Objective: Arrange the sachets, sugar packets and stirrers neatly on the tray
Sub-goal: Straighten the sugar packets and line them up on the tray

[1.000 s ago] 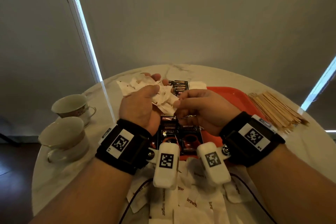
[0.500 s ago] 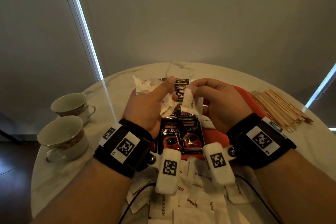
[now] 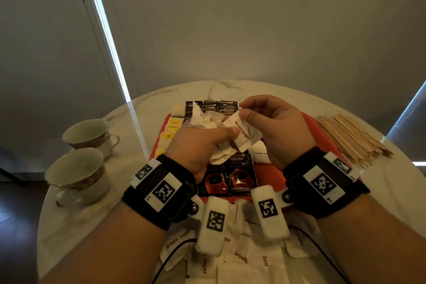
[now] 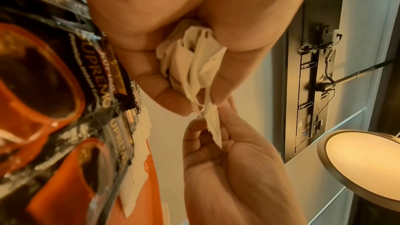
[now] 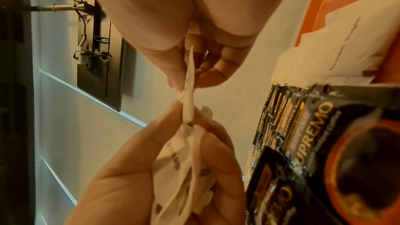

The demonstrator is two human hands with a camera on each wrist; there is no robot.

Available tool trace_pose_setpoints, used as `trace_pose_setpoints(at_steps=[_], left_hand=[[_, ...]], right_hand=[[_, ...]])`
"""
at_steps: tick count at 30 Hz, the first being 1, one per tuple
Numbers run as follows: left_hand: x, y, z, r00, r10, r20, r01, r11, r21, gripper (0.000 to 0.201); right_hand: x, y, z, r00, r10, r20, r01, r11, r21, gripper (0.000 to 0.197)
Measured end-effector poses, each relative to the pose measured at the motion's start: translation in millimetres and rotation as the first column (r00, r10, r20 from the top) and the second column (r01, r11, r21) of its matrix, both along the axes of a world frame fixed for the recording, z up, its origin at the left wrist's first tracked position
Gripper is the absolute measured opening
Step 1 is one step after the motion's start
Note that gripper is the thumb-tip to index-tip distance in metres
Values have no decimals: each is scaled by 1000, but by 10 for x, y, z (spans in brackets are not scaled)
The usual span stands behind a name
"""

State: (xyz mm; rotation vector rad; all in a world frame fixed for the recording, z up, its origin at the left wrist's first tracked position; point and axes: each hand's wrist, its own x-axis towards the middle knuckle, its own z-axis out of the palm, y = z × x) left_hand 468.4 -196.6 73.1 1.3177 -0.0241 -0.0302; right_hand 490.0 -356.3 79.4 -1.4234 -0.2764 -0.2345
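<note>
My left hand (image 3: 202, 143) grips a crumpled bunch of white brown sugar packets (image 3: 207, 120) above the red tray (image 3: 272, 175); the bunch (image 4: 192, 61) fills its fist in the left wrist view. My right hand (image 3: 272, 127) pinches one brown sugar packet (image 3: 243, 134) between thumb and fingers at the edge of that bunch, seen edge-on as a packet (image 5: 189, 91) in the right wrist view. Black coffee sachets (image 3: 230, 177) lie in rows on the tray under both hands. A flat sugar packet (image 3: 260, 152) lies on the tray. Wooden stirrers (image 3: 350, 138) are piled right of the tray.
Two teacups (image 3: 78, 173) stand at the table's left. Yellow tea sachets (image 3: 170, 134) line the tray's left side. Several loose brown sugar packets (image 3: 242, 258) lie on the marble table (image 3: 76, 226) near its front edge, under my wrists.
Both hands have risen and drawn toward me with the packets. My right hand now pinches a single packet pulled out to the right of the bunch.
</note>
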Motion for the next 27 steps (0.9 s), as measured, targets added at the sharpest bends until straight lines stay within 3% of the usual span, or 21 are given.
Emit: trace_pose_setpoints(at_steps=[6, 11, 14, 18, 21, 27], left_hand=[[1, -8, 47, 994, 98, -49, -105, 981, -164, 8], [-1, -39, 68, 992, 80, -99, -100, 972, -211, 8], [-2, -37, 52, 992, 95, -88, -109, 979, -173, 2], [42, 57, 86, 987, 149, -60, -156, 975, -158, 10], [47, 91, 119, 985, 167, -45, -173, 968, -180, 8], [36, 72, 117, 983, 176, -48, -182, 970, -161, 9]], right_hand=[[-54, -57, 57, 960, 121, -252, -151, 983, -102, 24], [-31, -135, 121, 960, 27, -280, -41, 998, -45, 9], [-41, -251, 74, 943, -37, -332, -1, 994, -113, 7], [-116, -492, -21, 857, -160, -489, 60, 975, -213, 13], [-156, -635, -67, 800, -232, -553, 56, 947, -317, 12], [-183, -646, -93, 777, -251, -577, -48, 891, -452, 14]])
